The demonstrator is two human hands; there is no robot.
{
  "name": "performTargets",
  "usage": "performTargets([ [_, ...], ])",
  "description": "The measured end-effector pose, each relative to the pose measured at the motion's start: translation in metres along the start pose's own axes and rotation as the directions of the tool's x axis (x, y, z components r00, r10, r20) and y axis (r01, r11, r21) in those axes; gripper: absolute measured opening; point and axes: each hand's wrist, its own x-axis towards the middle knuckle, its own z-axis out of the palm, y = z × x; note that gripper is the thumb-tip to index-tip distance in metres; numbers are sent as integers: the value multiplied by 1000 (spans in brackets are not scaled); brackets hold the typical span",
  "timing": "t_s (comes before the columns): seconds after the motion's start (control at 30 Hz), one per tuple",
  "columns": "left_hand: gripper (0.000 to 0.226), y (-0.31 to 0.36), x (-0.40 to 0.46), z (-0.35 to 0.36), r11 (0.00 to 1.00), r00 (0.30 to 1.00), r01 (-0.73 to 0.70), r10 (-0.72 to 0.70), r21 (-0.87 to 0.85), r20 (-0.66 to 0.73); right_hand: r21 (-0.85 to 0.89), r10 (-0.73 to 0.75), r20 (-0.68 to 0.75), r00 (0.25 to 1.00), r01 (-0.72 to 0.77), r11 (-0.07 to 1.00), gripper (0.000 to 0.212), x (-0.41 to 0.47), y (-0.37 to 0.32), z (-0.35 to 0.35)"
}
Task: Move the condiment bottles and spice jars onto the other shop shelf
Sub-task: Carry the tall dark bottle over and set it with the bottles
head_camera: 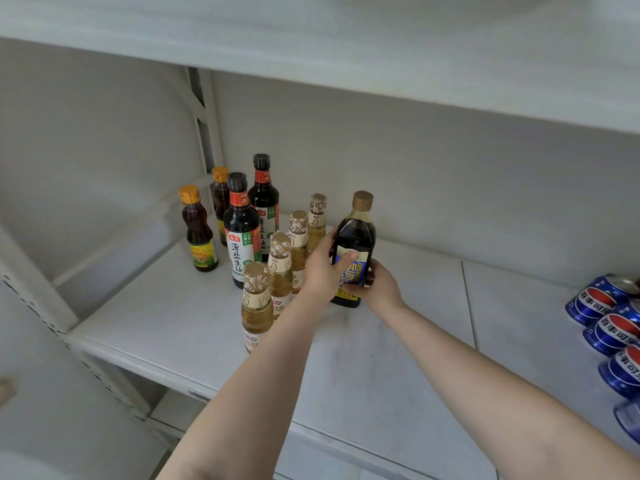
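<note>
Now, step: seating dark vinegar bottle on shelf
hands: left hand, right hand both wrapped round it
tip: set base flat, clear of rice vinegar bottles

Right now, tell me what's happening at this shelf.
A person has both hands on a dark bottle with a gold cap, the left hand on its left side and the right hand low on its right. It stands upright on the white shelf, just right of a row of four pale vinegar bottles. Soy sauce bottles and small orange-capped bottles stand further left; Pepsi cans sit at the far right.
</note>
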Motion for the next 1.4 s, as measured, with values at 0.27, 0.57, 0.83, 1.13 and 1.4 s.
performTargets([
  [0.27, 71, -17, -3, -6, 995, 995, 84, -86, 62, 40, -70, 20, 8, 1000, -19, 997, 74, -9, -6, -5],
  [0.57, 48, -9, -64, -5, 911, 970, 184, -228, 369, 79, -260, 72, -34, 997, -78, 962, 66, -63, 1, -25],
  [0.83, 52, -16, -156, 32, 926, 945, 35, -153, 377, 289, -428, 90, -172, 981, -156, 890, 51, -192, 34, -76],
  [1.13, 54, 11, -309, 144, 825, 563, -544, 225, 152, 795, -481, 233, -549, 803, -531, 697, 52, -408, 91, -143],
  [1.4, 54, 20, -470, 210, 703, 161, -710, 197, -25, 967, -215, 442, -753, 488, -816, 536, 53, -633, 131, -162],
])
